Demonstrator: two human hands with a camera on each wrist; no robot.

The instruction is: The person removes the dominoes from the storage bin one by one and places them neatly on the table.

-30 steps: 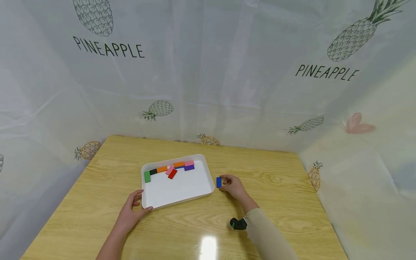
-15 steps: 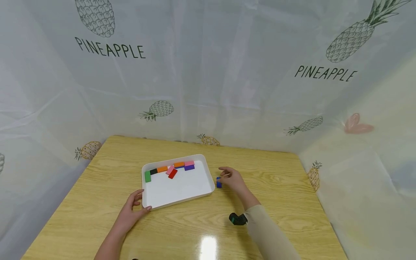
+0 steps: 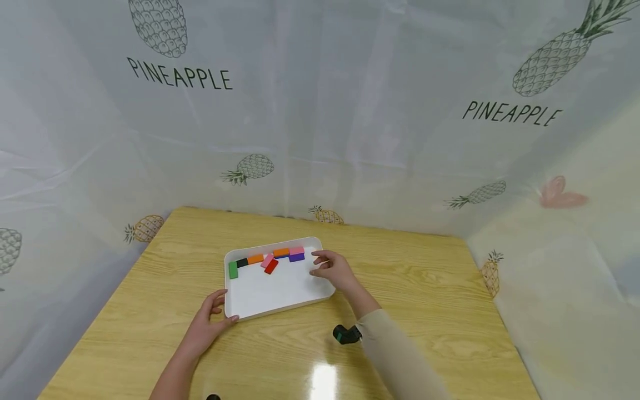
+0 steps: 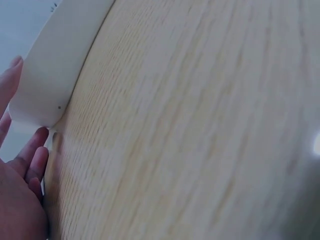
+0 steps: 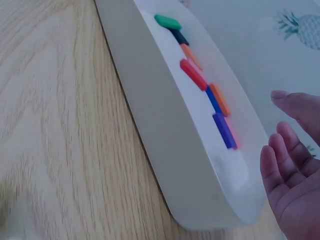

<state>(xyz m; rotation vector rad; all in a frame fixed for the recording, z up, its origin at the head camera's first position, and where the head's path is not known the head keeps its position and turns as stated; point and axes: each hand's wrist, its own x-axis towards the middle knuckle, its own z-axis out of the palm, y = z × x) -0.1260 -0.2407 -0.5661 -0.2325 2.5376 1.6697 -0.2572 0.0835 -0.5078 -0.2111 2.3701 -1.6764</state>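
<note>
Right hand (image 3: 336, 270), fingers parted and empty, hovers over the white tray's (image 3: 272, 291) right edge; left hand (image 3: 206, 324), spread, touches its near-left corner. Blocks (image 3: 271, 266), likely light and rigid, suit side pinches.

The counter (image 3: 425, 289) has a yellowish wood-grain surface. One shallow white tray (image 3: 275, 294) with rounded corners sits flat on it, left of centre and askew to the far edge. A bright reflection (image 3: 324, 382) marks the near portion.
</note>
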